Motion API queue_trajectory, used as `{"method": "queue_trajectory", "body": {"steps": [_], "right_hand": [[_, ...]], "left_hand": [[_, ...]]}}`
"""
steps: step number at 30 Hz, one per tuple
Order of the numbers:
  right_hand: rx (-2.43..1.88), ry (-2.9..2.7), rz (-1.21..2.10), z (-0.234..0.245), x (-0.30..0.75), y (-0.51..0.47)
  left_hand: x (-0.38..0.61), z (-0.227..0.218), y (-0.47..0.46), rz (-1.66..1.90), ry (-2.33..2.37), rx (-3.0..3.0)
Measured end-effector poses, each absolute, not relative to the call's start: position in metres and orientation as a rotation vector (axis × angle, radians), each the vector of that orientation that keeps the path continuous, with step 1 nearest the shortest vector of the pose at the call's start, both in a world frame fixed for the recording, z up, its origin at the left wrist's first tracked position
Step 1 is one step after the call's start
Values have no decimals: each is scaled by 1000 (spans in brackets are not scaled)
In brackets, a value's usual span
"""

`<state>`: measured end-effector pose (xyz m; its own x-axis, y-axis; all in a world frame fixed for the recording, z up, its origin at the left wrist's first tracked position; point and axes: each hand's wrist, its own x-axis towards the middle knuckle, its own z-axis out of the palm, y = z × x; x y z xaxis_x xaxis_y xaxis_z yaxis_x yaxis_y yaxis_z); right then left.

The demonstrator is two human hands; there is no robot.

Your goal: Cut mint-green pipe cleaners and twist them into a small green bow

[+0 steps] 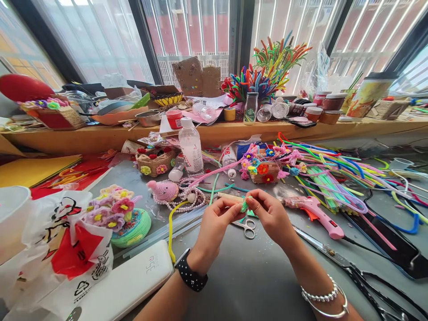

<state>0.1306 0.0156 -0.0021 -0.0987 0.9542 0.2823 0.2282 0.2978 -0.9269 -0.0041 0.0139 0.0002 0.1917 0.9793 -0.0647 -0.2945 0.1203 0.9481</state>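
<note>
Over the grey table, my left hand (216, 225) and my right hand (270, 216) meet at the fingertips. Both pinch a small green pipe-cleaner piece (245, 205) held between them. A black watch sits on my left wrist and silver bracelets on my right. Small silver scissors (246, 227) lie on the table just under the hands. A pink glue gun (314, 212) rests to the right of my right hand.
Several loose coloured pipe cleaners (334, 171) spread at the right. Two little baskets with flowers (154, 161) (264, 169), a clear bottle (191, 147), a bead string (182, 196), a white power bank (129, 281), a plastic bag (63, 249) and large scissors (334, 256) surround the hands.
</note>
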Motion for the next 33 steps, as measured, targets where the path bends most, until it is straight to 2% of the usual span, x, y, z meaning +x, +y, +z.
{"method": "queue_trajectory", "body": {"steps": [7, 12, 15, 20, 23, 26, 33], "right_hand": [[-927, -1397, 1247, -5, 131, 14], [-861, -1292, 1324, -7, 129, 14], [-886, -1280, 1288, -8, 127, 15], [-988, -1204, 1234, -11, 126, 17], [-1042, -1146, 1218, -11, 125, 18], [-1051, -1142, 1217, -10, 124, 17], [-1049, -1171, 1182, -11, 121, 16]], "left_hand": [[-10, 1, 17, 863, 672, 569], [-8, 1, 15, 888, 628, 600], [-7, 1, 14, 1051, 768, 925], [-9, -5, 11, 1559, 1163, 1990], [-9, -11, 9, 1632, 1151, 2469], [-8, -15, 7, 1558, 1181, 2631], [-6, -14, 6, 1554, 1261, 2599]]}}
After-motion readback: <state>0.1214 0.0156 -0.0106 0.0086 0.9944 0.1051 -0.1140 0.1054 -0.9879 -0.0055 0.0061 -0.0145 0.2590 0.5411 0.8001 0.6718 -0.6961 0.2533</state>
